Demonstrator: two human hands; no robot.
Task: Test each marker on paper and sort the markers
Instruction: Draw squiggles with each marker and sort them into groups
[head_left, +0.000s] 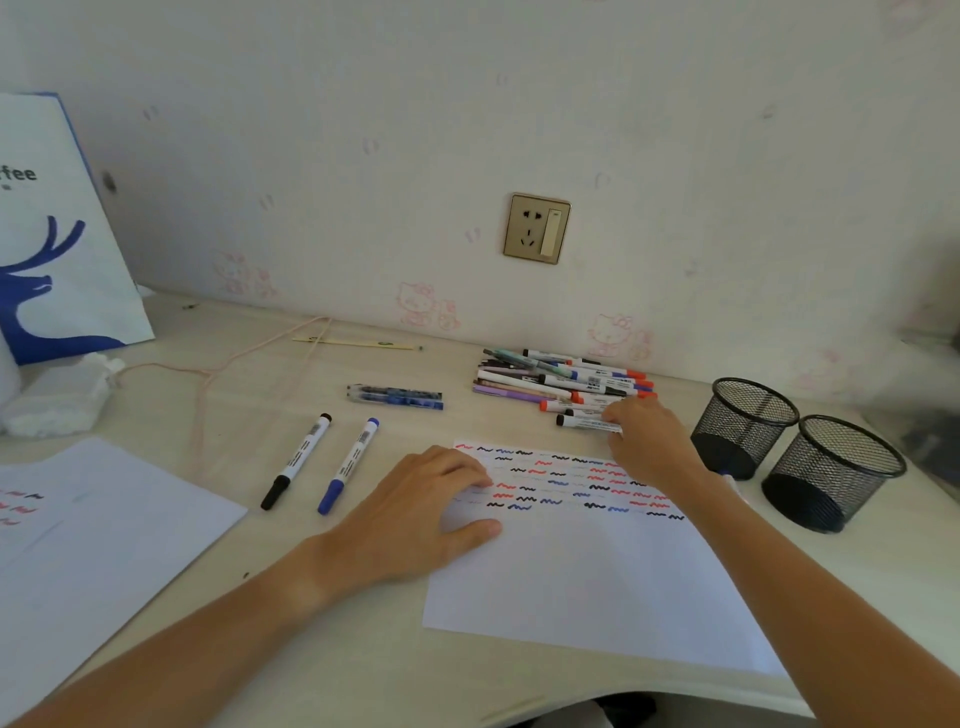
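One view only, worn on the head, and it looks forward and down across the desk (363, 649) toward the wall (519, 104) behind. It sits close: both forearms run in from the bottom corners, the left hand (421, 514) near centre, the right hand (649, 441) further out. The wide lens bows the desk's near edge and takes in the wall socket (536, 228), with blur at the right edge.
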